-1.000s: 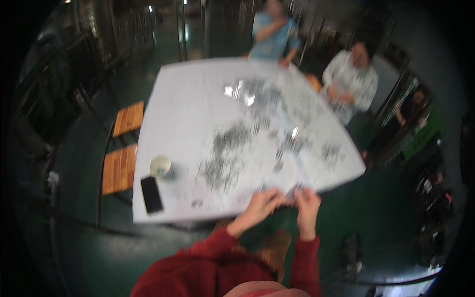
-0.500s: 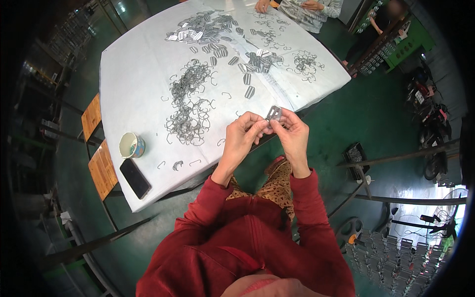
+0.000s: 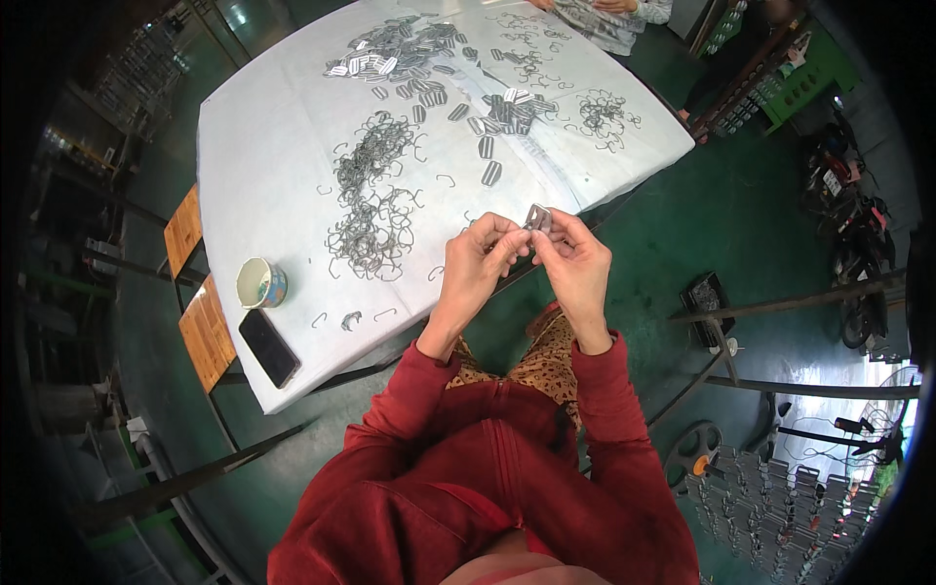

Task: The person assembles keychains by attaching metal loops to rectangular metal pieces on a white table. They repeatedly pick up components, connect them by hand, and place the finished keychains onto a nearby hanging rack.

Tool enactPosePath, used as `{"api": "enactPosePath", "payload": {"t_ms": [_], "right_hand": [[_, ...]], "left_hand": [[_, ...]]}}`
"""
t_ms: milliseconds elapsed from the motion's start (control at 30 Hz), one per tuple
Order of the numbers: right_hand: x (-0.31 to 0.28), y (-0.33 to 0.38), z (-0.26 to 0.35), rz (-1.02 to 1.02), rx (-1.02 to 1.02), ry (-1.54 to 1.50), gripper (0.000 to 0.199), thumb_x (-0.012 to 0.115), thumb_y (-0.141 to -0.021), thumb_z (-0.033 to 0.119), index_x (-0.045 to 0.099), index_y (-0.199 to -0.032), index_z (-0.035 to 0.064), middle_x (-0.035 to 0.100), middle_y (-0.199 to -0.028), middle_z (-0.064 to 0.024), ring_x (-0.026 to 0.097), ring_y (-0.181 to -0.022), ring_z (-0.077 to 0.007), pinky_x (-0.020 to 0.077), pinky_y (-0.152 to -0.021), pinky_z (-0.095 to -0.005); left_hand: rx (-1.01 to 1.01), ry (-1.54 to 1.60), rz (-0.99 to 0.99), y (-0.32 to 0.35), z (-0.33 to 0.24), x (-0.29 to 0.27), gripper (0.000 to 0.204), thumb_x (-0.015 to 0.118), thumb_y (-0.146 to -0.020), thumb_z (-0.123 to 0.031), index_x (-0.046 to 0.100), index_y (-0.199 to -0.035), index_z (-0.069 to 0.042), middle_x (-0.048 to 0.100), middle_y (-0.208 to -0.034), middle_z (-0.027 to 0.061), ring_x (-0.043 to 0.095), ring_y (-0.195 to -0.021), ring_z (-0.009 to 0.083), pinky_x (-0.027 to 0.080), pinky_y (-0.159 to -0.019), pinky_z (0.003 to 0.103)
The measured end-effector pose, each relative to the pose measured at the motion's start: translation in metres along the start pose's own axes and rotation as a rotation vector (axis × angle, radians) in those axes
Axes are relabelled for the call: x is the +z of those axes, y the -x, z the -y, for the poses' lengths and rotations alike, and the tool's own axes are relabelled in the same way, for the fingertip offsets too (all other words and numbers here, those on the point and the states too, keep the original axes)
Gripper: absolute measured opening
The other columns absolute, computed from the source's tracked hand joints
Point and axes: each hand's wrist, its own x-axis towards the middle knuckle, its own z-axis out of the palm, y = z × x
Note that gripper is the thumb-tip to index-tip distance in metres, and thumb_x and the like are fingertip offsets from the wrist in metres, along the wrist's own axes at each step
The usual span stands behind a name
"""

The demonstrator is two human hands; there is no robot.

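A small slotted metal buckle [image 3: 538, 216] is pinched between the thumb and fingers of my right hand [image 3: 577, 263], just past the table's near edge. My left hand [image 3: 476, 261] is closed, its thumb and fingertips meeting the buckle's lower left side. Whatever lies between those left fingertips is hidden. Left of my hands, a long heap of bent wire hooks [image 3: 370, 236] covers part of the white tabletop [image 3: 263, 146]. Similar slotted buckles [image 3: 514, 114] lie stacked loosely beyond my hands, and a larger buckle pile [image 3: 395, 54] sits at the far side.
A paper cup [image 3: 261, 284] and a black phone [image 3: 268, 348] rest near the left corner. More wire hooks [image 3: 604, 119] are scattered at the right. A co-worker's sleeve [image 3: 604, 21] shows at the far edge. Wooden stools [image 3: 205, 336] stand left; a dark crate [image 3: 706, 304] sits right.
Both hands stay together at the buckle, which is tipped slightly differently. The view has shifted a little. The co-worker's hand at the far edge shows less than before.
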Motion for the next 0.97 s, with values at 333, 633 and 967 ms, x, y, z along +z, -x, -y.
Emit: {"api": "enactPosePath", "payload": {"t_ms": [333, 633, 967], "right_hand": [[-0.001, 0.001, -0.001, 0.008, -0.034, 0.068, 0.018, 0.061, -0.080, 0.001, 0.057, -0.097, -0.0041, 0.065, -0.082, -0.0097, 0.058, -0.063, -0.0067, 0.0465, -0.054, -0.0211], [-0.003, -0.008, -0.013, 0.075, 0.176, -0.418, 0.015, 0.053, -0.087, 0.001, 0.048, -0.099, -0.0043, 0.063, -0.081, -0.0115, 0.055, -0.056, -0.0126, 0.0454, -0.051, -0.0244], [-0.017, -0.012, -0.032, 0.057, 0.240, -0.311, 0.021, 0.055, -0.087, 0.003, 0.048, -0.105, -0.0051, 0.065, -0.079, -0.0124, 0.062, -0.061, -0.0142, 0.0520, -0.057, -0.0242]], "left_hand": [[0.031, -0.149, -0.002, 0.004, 0.000, 0.003, 0.016, 0.059, -0.088, -0.016, 0.058, -0.085, 0.000, 0.058, -0.065, 0.0022, 0.048, -0.057, 0.0057, 0.040, -0.049, 0.021], [0.177, -0.196, 0.020, 0.003, 0.009, 0.007, 0.008, 0.054, -0.087, -0.008, 0.057, -0.090, 0.000, 0.056, -0.070, 0.0066, 0.051, -0.062, 0.0109, 0.043, -0.058, 0.025], [-0.002, -0.128, 0.075, 0.008, 0.018, 0.007, 0.011, 0.053, -0.090, -0.013, 0.056, -0.090, -0.002, 0.059, -0.075, 0.0047, 0.050, -0.057, 0.0087, 0.040, -0.050, 0.023]]}}
